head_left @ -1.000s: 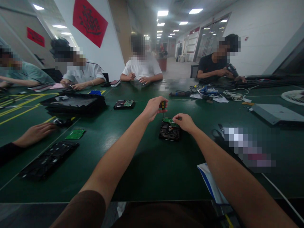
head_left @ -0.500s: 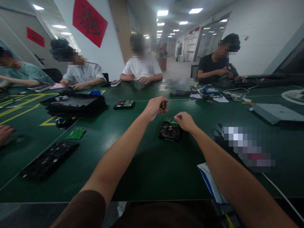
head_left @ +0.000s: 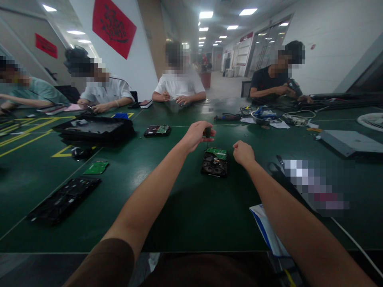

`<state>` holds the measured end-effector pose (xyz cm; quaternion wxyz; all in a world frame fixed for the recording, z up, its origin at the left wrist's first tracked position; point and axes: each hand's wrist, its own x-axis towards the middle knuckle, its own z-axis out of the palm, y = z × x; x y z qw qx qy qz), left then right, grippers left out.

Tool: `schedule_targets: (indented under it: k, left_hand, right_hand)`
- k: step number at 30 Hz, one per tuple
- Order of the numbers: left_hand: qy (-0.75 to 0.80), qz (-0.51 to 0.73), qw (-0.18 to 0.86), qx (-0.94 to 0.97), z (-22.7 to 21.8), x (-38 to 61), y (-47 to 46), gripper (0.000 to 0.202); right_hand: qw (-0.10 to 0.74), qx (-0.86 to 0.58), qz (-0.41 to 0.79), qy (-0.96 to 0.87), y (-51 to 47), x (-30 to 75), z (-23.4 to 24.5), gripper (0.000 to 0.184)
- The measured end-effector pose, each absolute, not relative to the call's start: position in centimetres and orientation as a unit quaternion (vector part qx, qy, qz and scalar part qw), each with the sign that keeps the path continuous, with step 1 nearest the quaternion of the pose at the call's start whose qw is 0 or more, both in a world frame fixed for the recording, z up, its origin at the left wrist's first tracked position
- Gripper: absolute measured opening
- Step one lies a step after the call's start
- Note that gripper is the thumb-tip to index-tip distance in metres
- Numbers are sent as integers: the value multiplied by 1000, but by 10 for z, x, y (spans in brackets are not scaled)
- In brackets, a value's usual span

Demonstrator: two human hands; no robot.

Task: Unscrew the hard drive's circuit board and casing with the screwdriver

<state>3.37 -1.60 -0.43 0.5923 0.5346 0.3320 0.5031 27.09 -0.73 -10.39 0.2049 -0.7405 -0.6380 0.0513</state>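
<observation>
A black hard drive (head_left: 214, 166) with a green circuit board (head_left: 217, 153) along its far edge lies on the table in front of me. My left hand (head_left: 197, 134) grips a screwdriver (head_left: 208, 133) by its dark handle. Its thin shaft points down at the far left corner of the drive. To the right of the drive, apart from it, my right hand (head_left: 243, 153) hovers with its fingers curled closed. Whatever those fingers may hold is hidden.
On the left lie a loose green circuit board (head_left: 96, 168), a black panel (head_left: 64, 200) and a stack of black trays (head_left: 94, 129). Another hard drive (head_left: 157, 130) sits farther back. A grey metal box (head_left: 350, 142) stands on the right. Several people work across the table.
My right hand has pulled away from the drive to the right, and its fingers have curled in. The left hand keeps the screwdriver at the same corner, its handle turned.
</observation>
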Motion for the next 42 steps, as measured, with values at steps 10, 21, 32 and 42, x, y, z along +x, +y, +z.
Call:
schedule_targets:
  k: [10,21,32,42]
  left_hand:
    - [335,511,559,561,-3,34,-18,22]
    - [393,529,479,580,1,41,-22,8]
    - [362,537,562,515,-3,33,-14,18]
    - [379,538,543,522,-4,32,-13,20]
  right_hand:
    - [129,-741,36,-658,-14,266,-98,30]
    - [140,-739,29,-658,-18,262,-97,34]
    - [146,-733,18,-664,-17,264,-99,28]
    - [144,-729,10,-669,-18,264,-100,29]
